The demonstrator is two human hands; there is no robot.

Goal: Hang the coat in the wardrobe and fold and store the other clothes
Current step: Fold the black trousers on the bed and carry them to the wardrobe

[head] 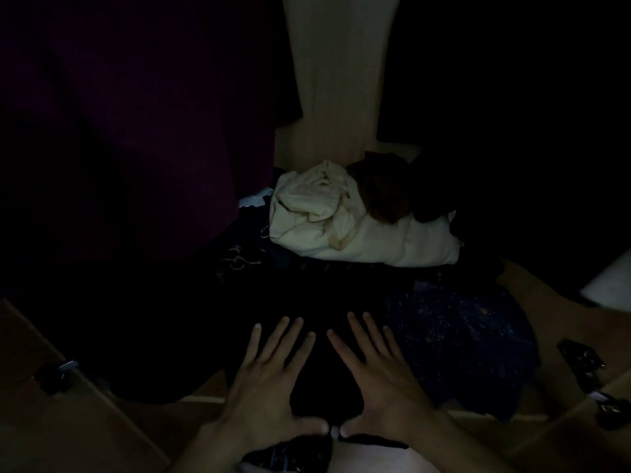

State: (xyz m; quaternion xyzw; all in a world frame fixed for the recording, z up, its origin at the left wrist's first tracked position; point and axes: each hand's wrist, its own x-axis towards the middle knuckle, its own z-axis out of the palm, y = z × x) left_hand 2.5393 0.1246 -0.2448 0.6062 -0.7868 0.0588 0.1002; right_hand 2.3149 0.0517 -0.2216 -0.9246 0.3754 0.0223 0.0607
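I look down into a dim wardrobe. My left hand and my right hand lie flat, fingers spread, side by side on a black garment on the wardrobe floor, thumbs almost touching. Nothing is gripped in either hand. Behind the black garment lies a crumpled cream garment on a white folded piece, with a brown garment at the back. To the right of my hands is a dark blue speckled garment. A dark purple coat hangs at the left.
The wardrobe's pale wooden back panel shows between hanging dark clothes. Open doors with metal hinges stand at the left and right. A patterned dark fabric with metal rings lies by the coat's hem. The wooden front edge runs below.
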